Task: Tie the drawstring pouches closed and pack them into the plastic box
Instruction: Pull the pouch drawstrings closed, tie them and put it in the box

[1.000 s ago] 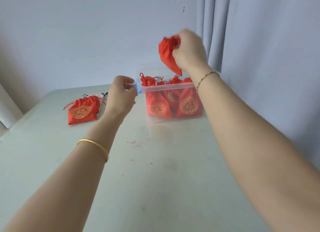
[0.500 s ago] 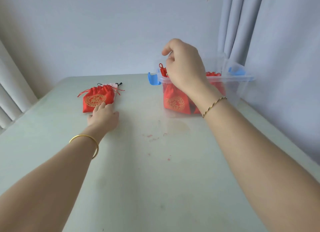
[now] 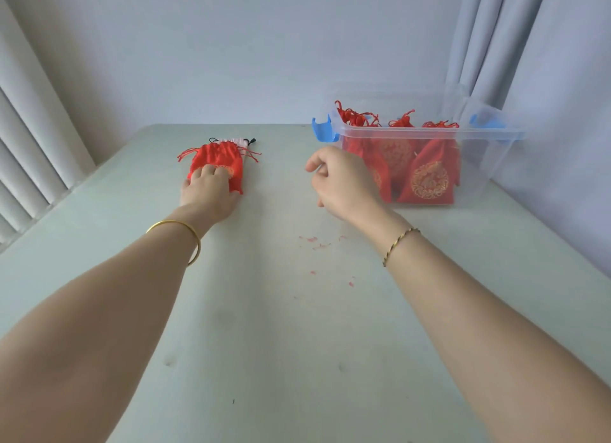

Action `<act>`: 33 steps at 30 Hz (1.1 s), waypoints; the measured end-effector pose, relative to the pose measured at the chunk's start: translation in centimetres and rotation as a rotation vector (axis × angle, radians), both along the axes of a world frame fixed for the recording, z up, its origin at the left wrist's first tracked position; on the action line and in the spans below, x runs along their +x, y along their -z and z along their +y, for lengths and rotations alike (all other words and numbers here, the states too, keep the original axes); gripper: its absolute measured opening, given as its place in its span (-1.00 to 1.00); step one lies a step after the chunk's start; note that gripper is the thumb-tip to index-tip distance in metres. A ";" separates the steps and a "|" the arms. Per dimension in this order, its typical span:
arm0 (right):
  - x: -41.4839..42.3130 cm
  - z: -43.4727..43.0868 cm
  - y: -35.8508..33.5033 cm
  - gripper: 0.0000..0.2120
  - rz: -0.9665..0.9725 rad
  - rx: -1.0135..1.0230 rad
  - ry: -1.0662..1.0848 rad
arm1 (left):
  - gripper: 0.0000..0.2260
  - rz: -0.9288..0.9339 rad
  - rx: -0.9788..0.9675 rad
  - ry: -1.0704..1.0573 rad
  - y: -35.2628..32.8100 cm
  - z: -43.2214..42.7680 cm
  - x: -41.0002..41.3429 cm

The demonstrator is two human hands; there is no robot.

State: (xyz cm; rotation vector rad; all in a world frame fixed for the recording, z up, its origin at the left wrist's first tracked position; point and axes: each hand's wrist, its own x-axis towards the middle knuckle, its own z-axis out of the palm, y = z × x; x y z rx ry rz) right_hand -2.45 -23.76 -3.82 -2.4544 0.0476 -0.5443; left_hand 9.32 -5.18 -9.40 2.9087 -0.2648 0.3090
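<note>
The left hand (image 3: 208, 194) lies on the near half of a red drawstring pouch (image 3: 218, 154). Its fingers (image 3: 208, 173) are close together on the cloth, and the thumb is at the pouch's near right corner. We cannot tell whether they grip the cloth or only press it. The pouch lies flat on the far left of the table (image 3: 297, 326), with its gathered mouth and red cords pointing away from us. A pale pouch (image 3: 235, 141) with black cords shows from beneath its far edge. The right hand (image 3: 345, 183) hovers over the table with loosely curled fingers and holds nothing. Just to its right stands the clear plastic box (image 3: 482, 164), with a blue latch (image 3: 324, 130) at its left end. Inside it we see the packed red pouches (image 3: 429, 181), standing with their cords upward.
</note>
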 end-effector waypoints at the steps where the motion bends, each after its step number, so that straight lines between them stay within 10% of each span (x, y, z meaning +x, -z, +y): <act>1: 0.1 0.0 0.5 -0.77 0.016 0.015 0.000 | -0.55 -0.013 -0.010 0.001 -0.1 -0.2 -0.4; 12: -1.9 -0.5 4.9 -0.63 0.279 0.182 -0.050 | -0.75 0.481 -0.314 0.456 -3.8 -3.4 -12.2; 19: -4.3 -1.4 4.7 -0.43 0.310 0.310 -0.157 | -0.56 0.250 -0.310 0.083 -1.8 -3.4 -12.3; 27: -6.3 -3.0 -0.3 -0.52 0.298 0.444 -0.316 | -0.96 0.269 -0.719 0.345 -4.1 -3.9 -13.1; 33: -6.8 -5.6 -2.3 -0.79 0.361 0.370 -0.271 | -0.86 0.225 -0.712 0.582 -6.4 -4.0 -14.2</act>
